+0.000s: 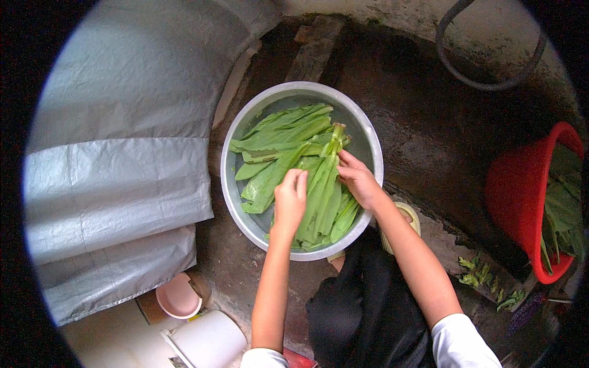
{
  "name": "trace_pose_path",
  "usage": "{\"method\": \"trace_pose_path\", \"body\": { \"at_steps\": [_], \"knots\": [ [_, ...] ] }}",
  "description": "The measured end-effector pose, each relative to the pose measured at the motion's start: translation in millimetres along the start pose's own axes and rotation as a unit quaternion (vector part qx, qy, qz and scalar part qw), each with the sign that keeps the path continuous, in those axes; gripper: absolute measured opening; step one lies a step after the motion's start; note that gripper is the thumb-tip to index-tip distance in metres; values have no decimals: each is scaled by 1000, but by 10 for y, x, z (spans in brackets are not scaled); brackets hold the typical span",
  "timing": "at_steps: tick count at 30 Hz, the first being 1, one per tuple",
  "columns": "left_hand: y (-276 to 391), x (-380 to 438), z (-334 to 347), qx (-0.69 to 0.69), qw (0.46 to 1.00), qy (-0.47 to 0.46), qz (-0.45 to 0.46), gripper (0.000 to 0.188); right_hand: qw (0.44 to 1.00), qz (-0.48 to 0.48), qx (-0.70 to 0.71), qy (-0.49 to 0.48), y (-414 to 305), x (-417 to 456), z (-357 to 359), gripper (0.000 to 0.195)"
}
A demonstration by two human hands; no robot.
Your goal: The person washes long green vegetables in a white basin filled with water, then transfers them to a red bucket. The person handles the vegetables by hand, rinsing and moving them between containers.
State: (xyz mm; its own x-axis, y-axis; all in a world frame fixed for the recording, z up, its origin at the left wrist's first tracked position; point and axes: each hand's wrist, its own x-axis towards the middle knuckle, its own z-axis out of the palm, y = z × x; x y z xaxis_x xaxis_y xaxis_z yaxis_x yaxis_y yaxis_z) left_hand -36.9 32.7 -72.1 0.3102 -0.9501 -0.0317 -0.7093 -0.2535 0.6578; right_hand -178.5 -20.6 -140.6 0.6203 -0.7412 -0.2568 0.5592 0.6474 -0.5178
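A round metal basin (374, 152) holds water and long green leafy vegetables (276, 133). My left hand (291, 191) is over the middle of the basin, thumb and fingertips drawn together at the leaves; whether a leaf is pinched there I cannot tell. My right hand (358, 177) reaches in from the right, its fingers and thumb at the side of a leafy head (338, 138) near its pale cut stem end, which points away from me. How firmly it holds the head is hidden.
A red plastic tub (515, 188) with more greens stands at the right, near loose leaf scraps (478, 273) on a ledge. Silvery sheeting (119, 184) hangs at the left. A pink bowl (179, 296) and a white container (207, 340) lie lower left. A hose (487, 86) loops at the upper right.
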Motion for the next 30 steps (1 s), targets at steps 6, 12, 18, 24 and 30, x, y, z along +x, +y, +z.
{"method": "trace_pose_path", "body": {
  "at_steps": [6, 12, 18, 24, 30],
  "knots": [
    [81, -74, 155, 139, 979, -16, 151, 22, 996, -14, -84, 15, -18, -27, 89, 60],
    [-33, 88, 39, -1, 991, -51, 123, 16, 984, -79, -150, 59, 30, 22, 68, 65],
    [21, 116, -57, 5, 995, -34, 91, 13, 993, -1, -100, 58, -39, -36, 111, 59],
    [66, -11, 174, 101, 986, -51, 123, 27, 989, -26, -137, 53, -46, -22, 129, 64],
    [3, 13, 208, -6, 994, -58, 90, 38, 990, -13, -130, 44, -52, -26, 115, 71]
  ]
}}
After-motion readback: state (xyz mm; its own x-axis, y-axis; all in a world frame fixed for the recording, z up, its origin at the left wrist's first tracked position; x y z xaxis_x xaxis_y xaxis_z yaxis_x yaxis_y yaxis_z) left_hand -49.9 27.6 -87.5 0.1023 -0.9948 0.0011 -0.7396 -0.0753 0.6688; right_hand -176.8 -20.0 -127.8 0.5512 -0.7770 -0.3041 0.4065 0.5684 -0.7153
